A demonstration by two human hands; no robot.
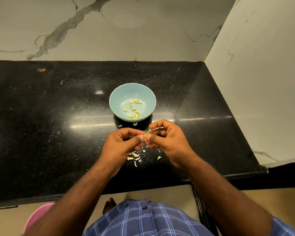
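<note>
Garlic clove (145,137), small, pale and glossy, sits pinched between your two thumbs, just where your hands meet above the countertop. Your left hand (121,144) curls its fingers inward and presses the clove with its thumb tip. Your right hand (169,140) does the same from the other side, so both hands are together and clamped on the clove. A thin, papery strip of skin (155,129) trails from the clove across the fingers of your right hand.

Just beyond your hands stands a round, smooth, light blue bowl (118,97), and in its hollow lie peeled cloves (134,110), yellowish and crescent-shaped, scattered loosely. Under your hands and a little nearer to you, dry white flakes of skin (136,157) litter the counter (58,120), which is polished black stone with fine speckles and a bright sheen. Below your left forearm, a rounded pink rim (38,217) shows beyond the counter's edge.
</note>
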